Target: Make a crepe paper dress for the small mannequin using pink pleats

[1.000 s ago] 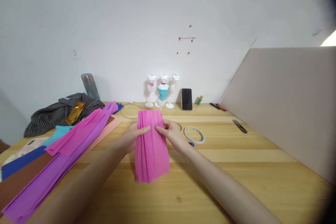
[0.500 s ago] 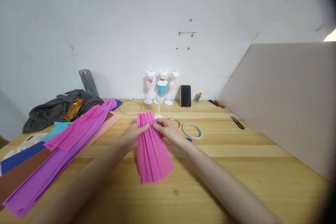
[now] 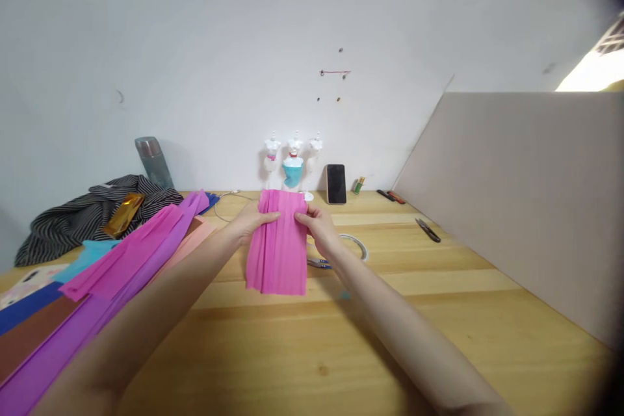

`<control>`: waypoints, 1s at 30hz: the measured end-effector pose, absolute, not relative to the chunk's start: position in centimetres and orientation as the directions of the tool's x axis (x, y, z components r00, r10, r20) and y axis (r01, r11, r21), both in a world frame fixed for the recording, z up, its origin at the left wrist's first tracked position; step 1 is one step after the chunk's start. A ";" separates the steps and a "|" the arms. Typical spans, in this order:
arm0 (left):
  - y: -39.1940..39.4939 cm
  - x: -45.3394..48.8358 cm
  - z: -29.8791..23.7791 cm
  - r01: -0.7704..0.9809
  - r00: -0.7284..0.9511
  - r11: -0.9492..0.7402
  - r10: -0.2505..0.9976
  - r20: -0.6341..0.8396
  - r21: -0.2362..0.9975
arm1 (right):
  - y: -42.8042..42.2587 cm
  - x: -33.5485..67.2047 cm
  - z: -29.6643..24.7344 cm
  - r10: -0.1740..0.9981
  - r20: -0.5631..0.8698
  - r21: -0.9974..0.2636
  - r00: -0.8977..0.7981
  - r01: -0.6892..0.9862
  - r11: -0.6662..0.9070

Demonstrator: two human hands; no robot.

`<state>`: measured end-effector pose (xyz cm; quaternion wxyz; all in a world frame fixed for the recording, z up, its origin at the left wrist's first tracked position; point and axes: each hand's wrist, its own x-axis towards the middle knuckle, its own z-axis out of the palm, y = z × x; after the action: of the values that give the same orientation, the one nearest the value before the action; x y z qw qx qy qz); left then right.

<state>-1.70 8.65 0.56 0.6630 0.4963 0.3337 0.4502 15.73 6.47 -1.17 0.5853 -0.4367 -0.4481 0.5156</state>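
Observation:
A pleated sheet of pink crepe paper (image 3: 277, 260) hangs between my two hands above the table. My left hand (image 3: 253, 220) pinches its upper left part, thumb in front and fingers behind. On the upper right edge, my right hand (image 3: 314, 224) is closed in the same kind of pinch. Behind the sheet stands a small white mannequin with a turquoise wrap (image 3: 293, 173) round its body; the paper hides its stand. Several more little white mannequins (image 3: 272, 148) stand against the wall.
Strips of purple crepe paper (image 3: 117, 302), a striped cloth (image 3: 58, 211) and a bottle (image 3: 154, 162) occupy the left side. A tape roll (image 3: 363, 248) and blue-handled scissors (image 3: 319, 264) lie by my right arm. Further right are a phone (image 3: 336, 184) and black snips (image 3: 428, 230).
Both hands have lifted the pink paper higher and moved apart, so the sheet is spread wider and hangs straighter. The scissors show more now. The camera view has shifted slightly.

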 end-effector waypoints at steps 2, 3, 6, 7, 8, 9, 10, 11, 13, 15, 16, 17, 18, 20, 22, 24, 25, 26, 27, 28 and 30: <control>9.9 -1.4 0.7 -0.268 0.359 0.072 0.933 0.030 0.961 | 7.4 16.2 -1.0 0.990 0.100 -0.978 0.101 -0.175 0.117; 10.3 -1.3 0.7 -0.276 0.355 0.056 0.934 0.048 0.960 | 7.9 16.4 -1.0 0.986 0.119 -0.979 0.119 -0.149 0.137; 11.2 -1.2 0.6 -0.286 0.340 0.001 0.935 0.100 0.958 | 9.2 17.1 -1.3 0.967 0.207 -0.973 0.150 -0.072 0.219; 11.4 -1.3 0.6 -0.283 0.335 -0.012 0.936 0.111 0.959 | 9.5 17.2 -1.4 0.960 0.236 -0.968 0.151 -0.050 0.246; 11.5 -1.4 0.6 -0.279 0.334 -0.023 0.935 0.120 0.960 | 9.8 17.3 -1.6 0.953 0.262 -0.963 0.151 -0.029 0.269; 11.6 -1.5 0.6 -0.271 0.336 -0.031 0.934 0.125 0.962 | 10.1 17.3 -1.8 0.947 0.283 -0.958 0.154 -0.009 0.288; 11.7 -1.5 0.6 -0.260 0.339 -0.036 0.932 0.127 0.965 | 10.3 17.3 -2.0 0.941 0.300 -0.953 0.159 0.009 0.302; 11.7 -1.6 0.7 -0.249 0.343 -0.042 0.930 0.128 0.968 | 10.5 17.2 -2.2 0.936 0.313 -0.949 0.163 0.025 0.313; 11.7 -1.8 0.9 -0.222 0.351 -0.053 0.927 0.130 0.974 | 10.6 17.1 -2.4 0.929 0.330 -0.944 0.171 0.034 0.329; 11.5 -1.9 0.9 -0.214 0.349 -0.068 0.927 0.141 0.974 | 10.3 17.0 -2.4 0.932 0.321 -0.946 0.167 0.003 0.325; 11.4 -2.0 0.9 -0.225 0.354 -0.071 0.923 0.149 0.972 | 10.1 17.0 -2.3 0.940 0.303 -0.950 0.159 -0.028 0.311; 11.2 -2.0 0.8 -0.247 0.369 -0.062 0.917 0.153 0.967 | 9.9 16.9 -2.1 0.948 0.280 -0.954 0.150 -0.066 0.292; 11.1 -2.1 0.7 -0.273 0.393 -0.038 0.908 0.148 0.961 | 9.6 16.9 -2.0 0.958 0.252 -0.958 0.138 -0.106 0.268; 10.6 -2.3 0.4 -0.319 0.469 0.045 0.876 0.116 0.947 | 8.9 16.9 -1.5 0.972 0.206 -0.958 0.114 -0.179 0.224; 10.1 -2.4 -0.1 -0.332 0.540 0.122 0.838 0.082 0.935 | 8.3 16.8 -1.1 0.979 0.185 -0.954 0.087 -0.222 0.200; 9.6 -2.3 -0.5 -0.331 0.579 0.159 0.812 0.067 0.930 | 7.8 16.6 -0.8 0.982 0.187 -0.954 0.039 -0.232 0.191; 9.3 -2.2 -0.7 -0.330 0.589 0.167 0.806 0.065 0.929 | 7.6 16.4 -0.8 0.981 0.195 -0.954 0.013 -0.231 0.193; 9.1 -2.1 -0.8 -0.329 0.595 0.174 0.801 0.061 0.928 | 7.4 16.2 -0.7 0.979 0.205 -0.954 -0.011 -0.224 0.197; 8.8 -2.0 -0.9 -0.330 0.601 0.182 0.797 0.057 0.926 | 7.3 16.1 -0.7 0.976 0.217 -0.955 -0.030 -0.212 0.206; 8.5 -1.8 -1.0 -0.333 0.608 0.193 0.792 0.053 0.923 | 7.2 15.9 -0.7 0.972 0.230 -0.956 -0.041 -0.197 0.218; 8.0 -1.4 -1.0 -0.345 0.607 0.208 0.793 0.049 0.915 | 7.0 15.7 -0.8 0.963 0.264 -0.956 -0.049 -0.149 0.254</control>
<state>-1.35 7.98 -1.00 0.7441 0.4997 0.2242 0.3826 15.69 7.01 -0.77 0.5779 -0.3761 -0.5414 0.4810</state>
